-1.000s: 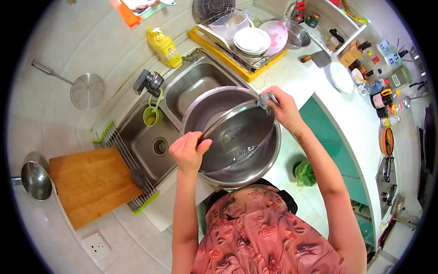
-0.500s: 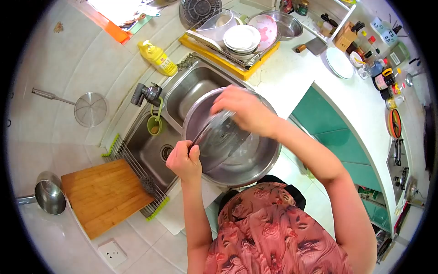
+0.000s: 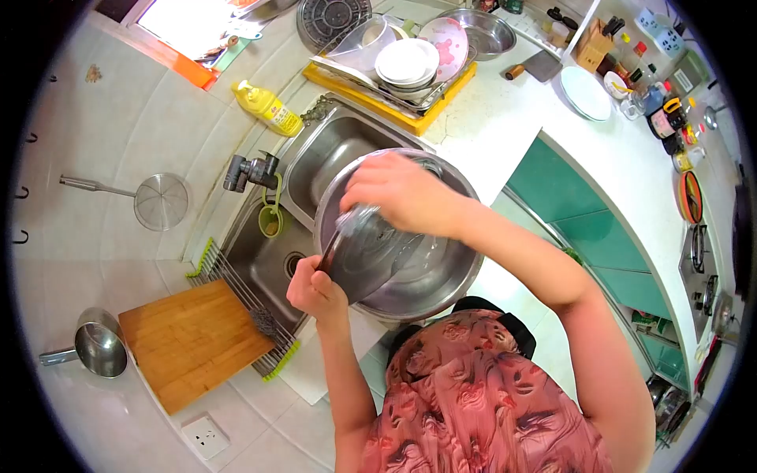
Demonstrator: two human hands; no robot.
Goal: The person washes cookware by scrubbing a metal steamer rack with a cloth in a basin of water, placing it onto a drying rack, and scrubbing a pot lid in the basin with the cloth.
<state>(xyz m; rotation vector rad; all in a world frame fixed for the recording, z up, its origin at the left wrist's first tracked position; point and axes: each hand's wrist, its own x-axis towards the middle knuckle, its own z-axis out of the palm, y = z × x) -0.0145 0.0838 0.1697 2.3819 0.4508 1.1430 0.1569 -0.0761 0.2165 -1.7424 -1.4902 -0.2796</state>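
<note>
My left hand (image 3: 318, 293) grips the near left rim of a shiny metal bowl (image 3: 371, 256), which is tilted over a large metal basin (image 3: 449, 272). My right hand (image 3: 394, 193), blurred by motion, is closed on a grey metallic scrubber (image 3: 356, 221) at the bowl's upper left rim. The basin stands at the sink's near right edge, partly over the right-hand bowl of the double sink (image 3: 335, 146). Some water glints inside the basin and the tilted bowl.
A faucet (image 3: 251, 173) with a green strainer cup (image 3: 270, 221) is at the sink. A cutting board (image 3: 193, 339) lies on a rack (image 3: 276, 335) at left. Behind are a yellow bottle (image 3: 268, 108) and a dish rack (image 3: 441, 106) of bowls. A cleaver (image 3: 542, 66) lies on the counter.
My right hand has moved left from the bowl's far right rim to its upper left rim with the scrubber. The bowl is tilted more steeply. The view has shifted slightly.
</note>
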